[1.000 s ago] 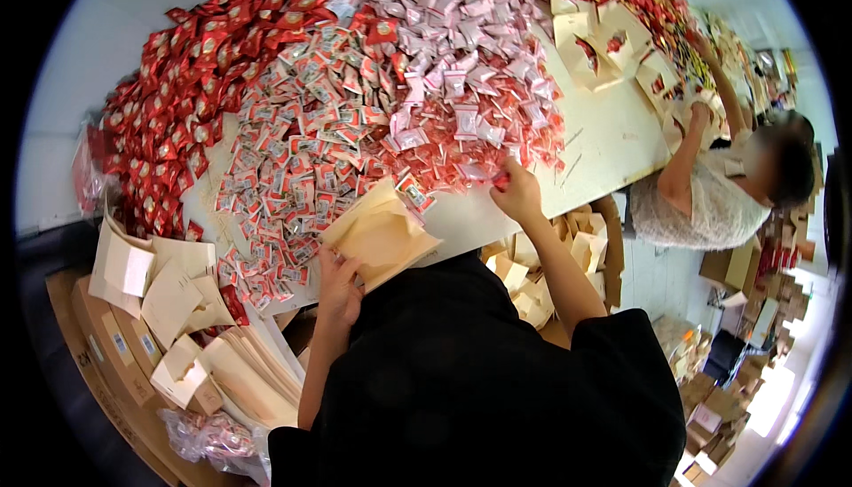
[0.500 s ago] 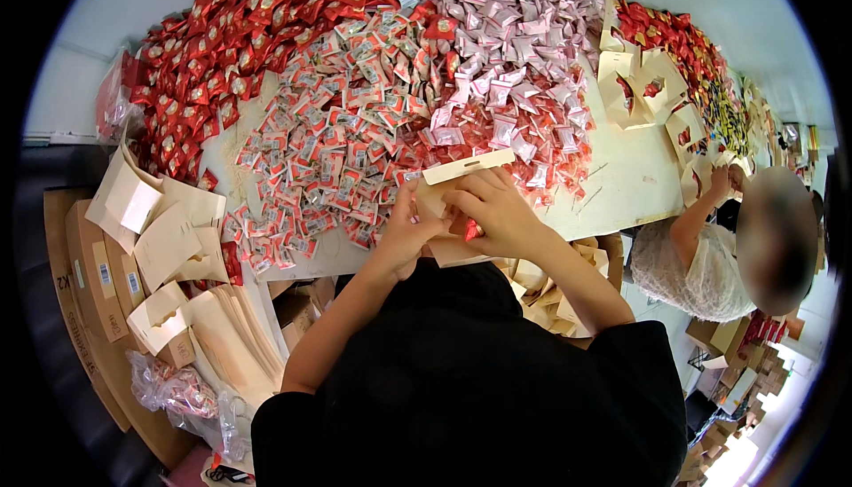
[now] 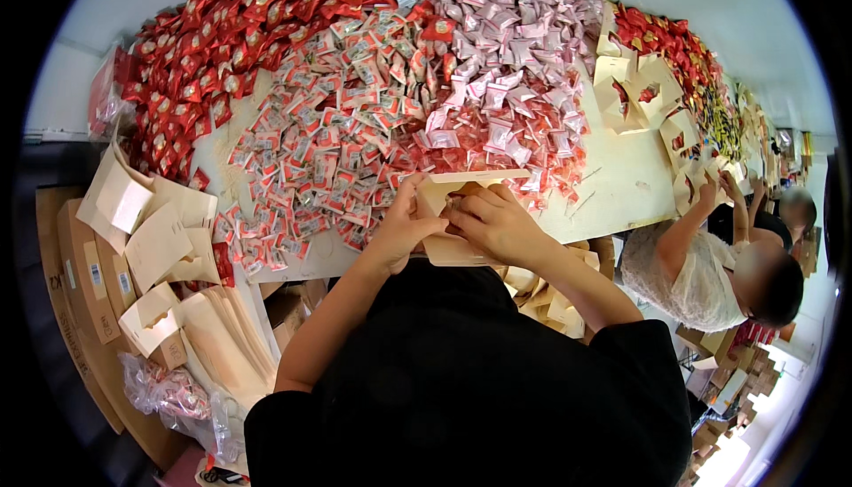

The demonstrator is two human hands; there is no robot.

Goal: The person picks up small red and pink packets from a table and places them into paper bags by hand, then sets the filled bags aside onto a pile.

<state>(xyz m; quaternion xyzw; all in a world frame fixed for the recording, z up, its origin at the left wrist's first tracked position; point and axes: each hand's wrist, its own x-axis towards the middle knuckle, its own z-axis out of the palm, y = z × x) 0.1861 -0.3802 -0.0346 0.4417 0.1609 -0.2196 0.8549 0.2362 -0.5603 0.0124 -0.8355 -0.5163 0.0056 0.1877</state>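
Observation:
Just in front of my body, at the near edge of the table, is a cream cardboard box [image 3: 454, 253] with a cut-out opening in its face. My left hand [image 3: 399, 225] grips its left side, thumb across the front and fingers behind. The fingers of my right hand [image 3: 499, 223] are curled together into the opening; whatever they hold is hidden. Beyond the box lie a heap of small red-and-white packets [image 3: 328, 145], pink-and-white wrapped packets [image 3: 506, 35] and clear-red ones [image 3: 532, 159].
Shiny red packets [image 3: 186, 61] are piled at the back left. Folded cream boxes [image 3: 160, 243] and brown cartons [image 3: 89, 283] stand at the left. Filled boxes [image 3: 635, 97] sit at the right of the table [image 3: 612, 185], where co-workers [image 3: 679, 265] are busy. Below lies a carton of cream boxes [image 3: 555, 296].
The box has tilted so that its face and opening show more. A red packet seen in my right hand is out of sight now, and those fingers have moved into the opening.

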